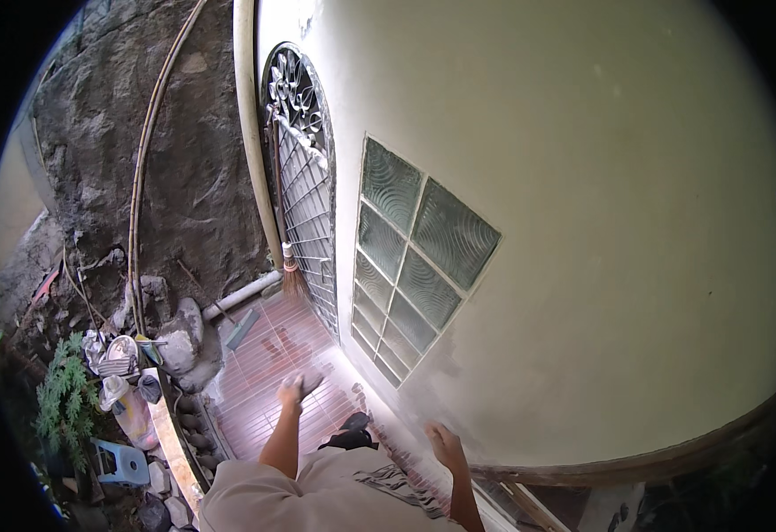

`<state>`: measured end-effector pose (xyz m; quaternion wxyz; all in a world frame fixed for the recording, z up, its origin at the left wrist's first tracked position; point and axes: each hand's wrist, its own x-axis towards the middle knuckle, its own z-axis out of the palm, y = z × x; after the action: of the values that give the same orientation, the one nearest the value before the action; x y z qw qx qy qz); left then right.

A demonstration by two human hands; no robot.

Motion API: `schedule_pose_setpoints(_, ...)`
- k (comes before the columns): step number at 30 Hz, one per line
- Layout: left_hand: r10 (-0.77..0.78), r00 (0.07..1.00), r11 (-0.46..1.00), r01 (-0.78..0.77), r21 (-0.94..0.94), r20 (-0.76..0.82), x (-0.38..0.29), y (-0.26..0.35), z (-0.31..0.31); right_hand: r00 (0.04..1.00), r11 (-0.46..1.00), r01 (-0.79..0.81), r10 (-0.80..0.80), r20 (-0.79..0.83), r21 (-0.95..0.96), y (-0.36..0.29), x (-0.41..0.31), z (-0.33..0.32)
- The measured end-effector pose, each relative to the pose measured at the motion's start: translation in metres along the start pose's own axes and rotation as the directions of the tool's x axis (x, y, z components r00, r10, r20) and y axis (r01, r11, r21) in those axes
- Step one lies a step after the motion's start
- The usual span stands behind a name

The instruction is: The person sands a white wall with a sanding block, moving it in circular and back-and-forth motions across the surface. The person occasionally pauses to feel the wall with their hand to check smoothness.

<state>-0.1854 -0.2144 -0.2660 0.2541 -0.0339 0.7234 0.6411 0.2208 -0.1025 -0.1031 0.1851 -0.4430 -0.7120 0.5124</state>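
Observation:
My left hand (291, 392) is held out over the red tiled floor (248, 392), with something pale and greyish at its fingers that I cannot name; whether it is gripped cannot be told. Lower right, my right hand (446, 444) is near the foot of the cream plastered wall (581, 233), fingers curled; nothing shows in it. Above the hands, a glass-block window (409, 266) is set in the wall. Damp-looking grey patches mark the plaster below the window. A pale ledge or strip runs along the wall's base.
A metal grille door (305, 193) stands ahead, with a straw broom (291, 276) leaning by it. A floor squeegee (242, 329) rests on the tiles beside a white pipe (242, 293). At left are rocks, bags, a blue plastic stool (120, 463) and a leafy plant (65, 402).

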Motion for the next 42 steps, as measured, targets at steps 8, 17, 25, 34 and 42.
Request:
schedule_pose_setpoints(8, 0.107, 0.152, 0.892, 0.421, -0.163, 0.983, -0.155, 0.125, 0.168, 0.981, 0.897, 0.130, -0.055, -0.186, 0.422, -0.048, 0.040, 0.048)
schedule_pose_setpoints(17, -0.117, -0.113, 0.800, 0.577, 0.161, 0.987, -0.207, 0.130, 0.193, 0.770, 0.947, 0.306, -0.309, -0.558, -0.101, -0.125, 0.049, 0.022)
schedule_pose_setpoints(25, 0.094, 0.132, 0.842, -0.539, -0.008, 0.987, -0.147, 0.203, 0.236, 0.596, 0.946, 0.192, -0.324, -0.735, -0.262, -0.162, 0.053, -0.005)
schedule_pose_setpoints(34, 0.995, 0.029, 0.054, -0.965, -0.255, 0.100, -0.025, 0.505, 0.311, 0.291, 0.902, -0.118, -0.369, -0.883, -0.415, -0.162, 0.037, -0.047)
schedule_pose_setpoints(42, 0.998, 0.022, 0.034, -0.975, -0.222, 0.056, 0.003, 0.602, 0.359, 0.162, 0.937, -0.187, -0.268, -0.950, -0.296, -0.158, 0.039, -0.033)
